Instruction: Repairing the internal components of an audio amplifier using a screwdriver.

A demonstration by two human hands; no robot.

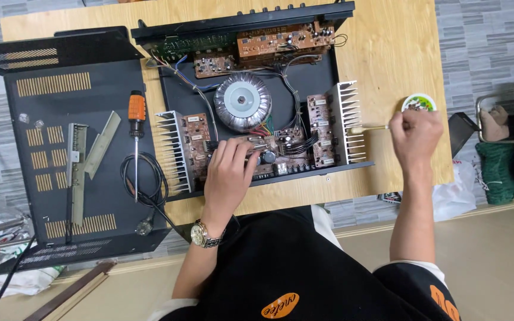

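An open black amplifier chassis [171, 83] lies on a wooden table [388, 53]. Inside are brown circuit boards [281, 40], a round silver transformer [242, 101] and two finned heatsinks [349, 122]. My left hand [228, 172], with a wristwatch, rests fingers-down on the front circuit board near the capacitors. My right hand [414, 134] is closed on a thin brush or tool [367, 128] whose light handle points left toward the right heatsink. A small round tin [419, 102] sits just behind that hand.
The removed black cover [55, 154] lies to the left, bearing metal strips [84, 157]. An orange-handled screwdriver [136, 128] and a coiled black cable [144, 181] lie beside the chassis. A metal rack [507, 119] and green fabric stand at the right. My knees are below the table edge.
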